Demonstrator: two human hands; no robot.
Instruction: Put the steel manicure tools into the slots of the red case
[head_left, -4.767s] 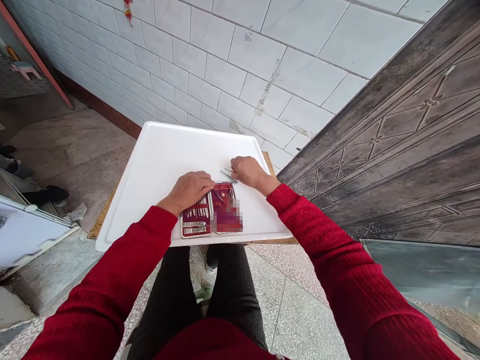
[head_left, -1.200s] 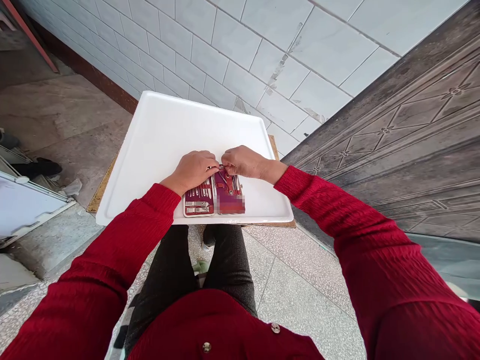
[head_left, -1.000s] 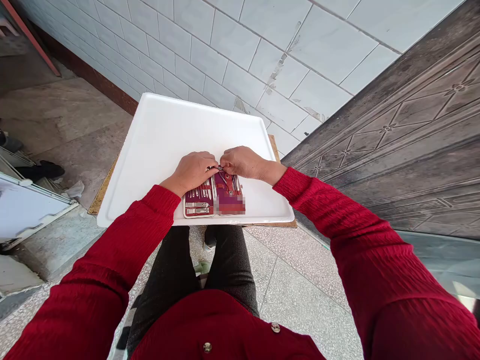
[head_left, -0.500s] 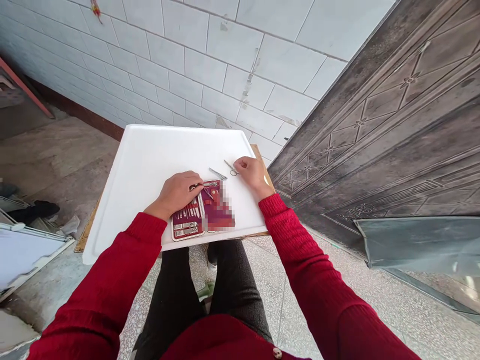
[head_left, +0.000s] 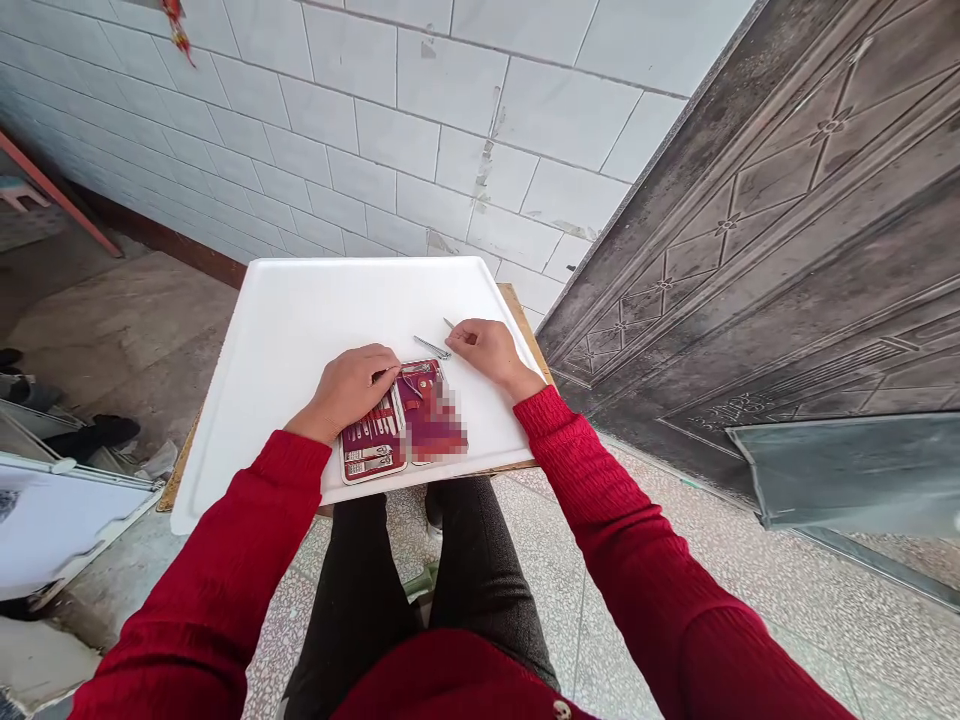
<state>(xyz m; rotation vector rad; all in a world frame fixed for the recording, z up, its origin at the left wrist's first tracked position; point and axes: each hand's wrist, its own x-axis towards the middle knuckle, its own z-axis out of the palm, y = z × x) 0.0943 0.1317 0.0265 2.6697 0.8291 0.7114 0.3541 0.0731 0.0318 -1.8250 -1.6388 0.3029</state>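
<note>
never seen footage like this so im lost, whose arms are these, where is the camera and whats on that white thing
There is no machine here. The camera sits on a person's head and looks forward and down, so the two arms in red sleeves are that person's own. They sit at a white tray set on a board, beside a tiled wall. On the tray lies an open red case with small metal grooming tools strapped inside. The left hand rests on the case's far left corner. The right hand lies on the tray over a thin metal tool; whether it grips the tool cannot be told. Another loose metal tool lies between the hands.
</note>
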